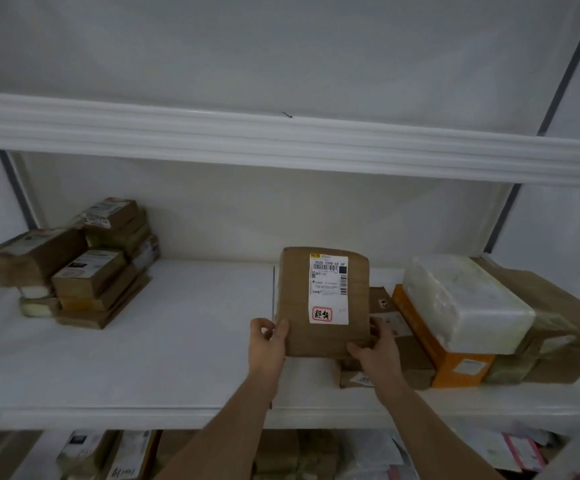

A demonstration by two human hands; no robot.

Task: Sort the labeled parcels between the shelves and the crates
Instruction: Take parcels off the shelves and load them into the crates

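A flat brown cardboard parcel [295,299] with a white shipping label and a red stamp is held over the middle shelf [177,358]. My left hand [267,344] grips its lower left corner, thumb on top. My right hand [375,348] grips its lower right corner. The parcel's right edge overlaps smaller brown boxes [409,358] lying on the shelf.
A stack of brown parcels [84,268] sits at the shelf's left. On the right lie an orange box [447,358], a white wrapped package [465,303] and more brown boxes [558,327]. The shelf above [281,143] overhangs. More parcels [125,455] fill the shelf below.
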